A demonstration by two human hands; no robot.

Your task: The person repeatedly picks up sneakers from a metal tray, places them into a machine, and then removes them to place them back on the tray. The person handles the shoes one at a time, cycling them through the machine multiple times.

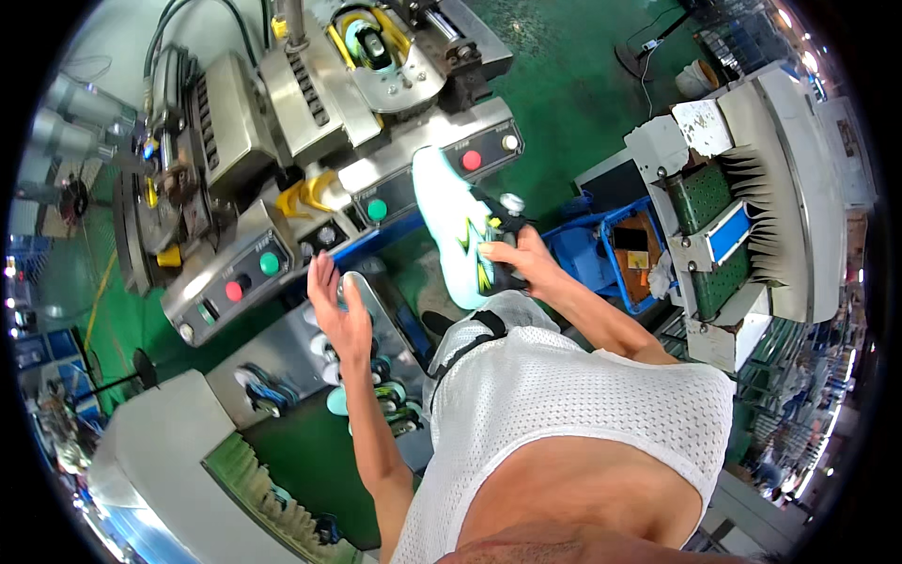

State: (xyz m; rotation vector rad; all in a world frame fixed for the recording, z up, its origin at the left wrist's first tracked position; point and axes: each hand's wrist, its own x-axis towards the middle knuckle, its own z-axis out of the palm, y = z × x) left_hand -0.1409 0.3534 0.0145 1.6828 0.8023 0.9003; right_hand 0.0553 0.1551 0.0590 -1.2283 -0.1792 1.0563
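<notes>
My right hand [526, 259] is closed round a sports shoe [453, 226], its thumb pressed on the near side. The shoe has a pale mint sole with yellow-green and black marks, and black parts on its right side. It hangs in front of the machine's control panel, apart from my body. My left hand [340, 315] is open with nothing in it, fingers pointing up toward the front edge of the machine [225, 113]. Another shoe [368, 43] sits in the machine's metal fixture at the top.
Green and red buttons line the machine's control panel [413, 179]. Several shoes [390, 395] lie on a metal conveyor [310, 352] below my left hand. At right stand a blue crate [632, 254] and a bristle-curtained machine [789, 197]; another bristled housing [178, 451] is at lower left.
</notes>
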